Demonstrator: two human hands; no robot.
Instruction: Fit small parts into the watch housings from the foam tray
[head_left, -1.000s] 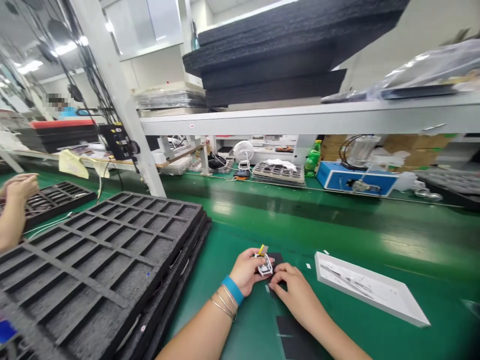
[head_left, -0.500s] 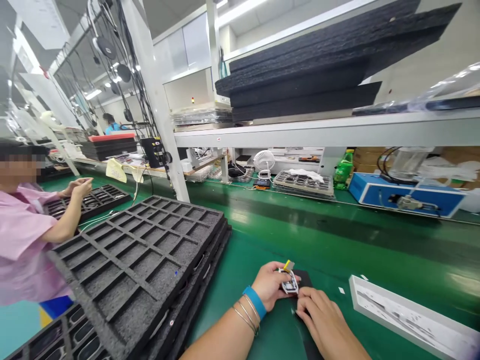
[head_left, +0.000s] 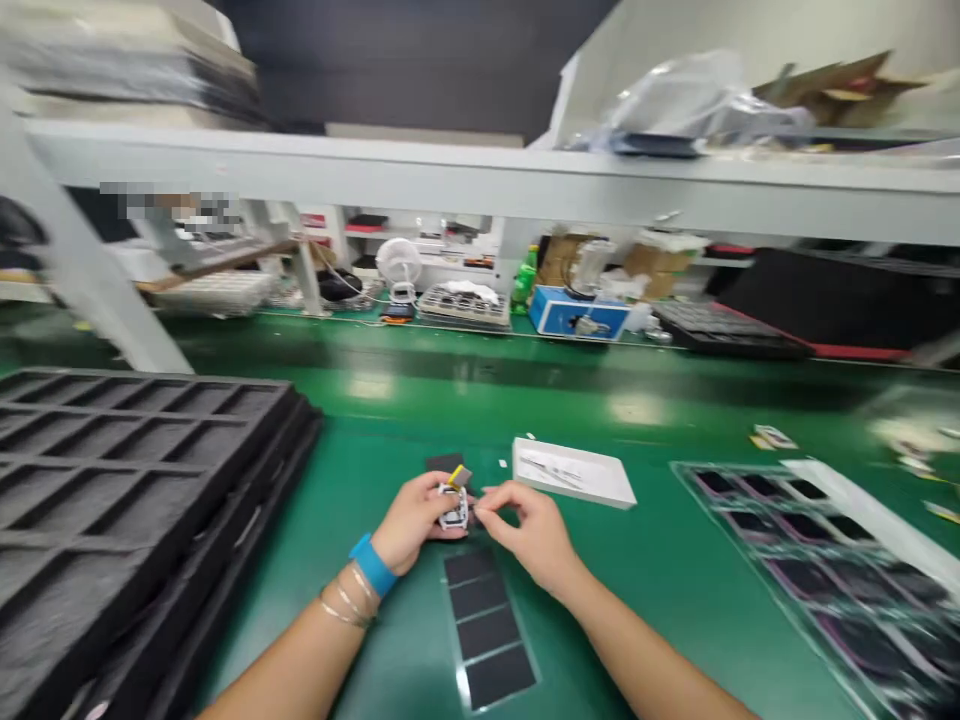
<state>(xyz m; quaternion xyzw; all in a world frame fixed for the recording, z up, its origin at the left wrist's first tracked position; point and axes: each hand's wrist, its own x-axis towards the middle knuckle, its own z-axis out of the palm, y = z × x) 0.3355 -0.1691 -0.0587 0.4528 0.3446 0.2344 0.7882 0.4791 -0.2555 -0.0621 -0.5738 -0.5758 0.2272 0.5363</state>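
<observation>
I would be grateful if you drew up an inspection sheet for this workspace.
Surface: glossy green tabletop, reflecting light.
Job's things: small white-framed device with a yellow-and-grey tab, held; black rectangular pieces on a clear strip, lying nearer the camera.
Clutter: shallow white rectangular box with small dark bits inside; stacked black compartmented trays at left.
Hands: left hand grips the device; right hand is beside it, thumb and forefinger together, contents too small to tell.
Cables: thin white cable near the fan, blurred.
Surroundings: white round fan, green plastic bottle, white shelf above.
</observation>
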